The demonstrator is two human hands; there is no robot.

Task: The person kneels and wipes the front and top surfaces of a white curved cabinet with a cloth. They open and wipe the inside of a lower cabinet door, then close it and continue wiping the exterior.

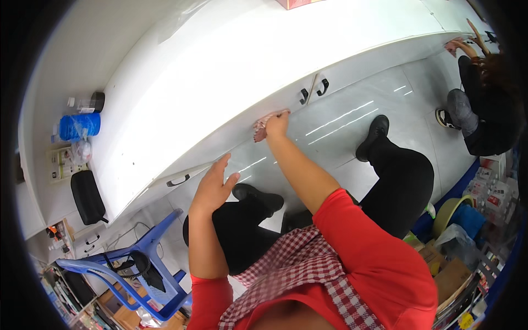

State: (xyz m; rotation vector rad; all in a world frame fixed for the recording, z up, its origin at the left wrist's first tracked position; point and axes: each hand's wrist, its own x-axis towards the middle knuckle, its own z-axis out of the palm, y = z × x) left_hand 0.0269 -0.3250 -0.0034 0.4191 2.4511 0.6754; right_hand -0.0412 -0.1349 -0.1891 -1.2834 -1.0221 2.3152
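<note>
My right hand [277,123] grips a crumpled pink cloth [260,128] and presses it to the front of a long white cabinet [231,128], below the edge of its bright white top. To the right of the cloth are two black door handles [324,87]. My left hand [215,185] is empty, its fingers spread and thumb apart, close to the cabinet front near another black handle [178,180].
A blue plastic chair [154,243] with a black bag stands at lower left. Bottles, a blue tub [80,126] and a black case [87,197] line the cabinet top's left end. At far right another person [491,99] crouches with a cloth, near boxes and packed bottles [493,194].
</note>
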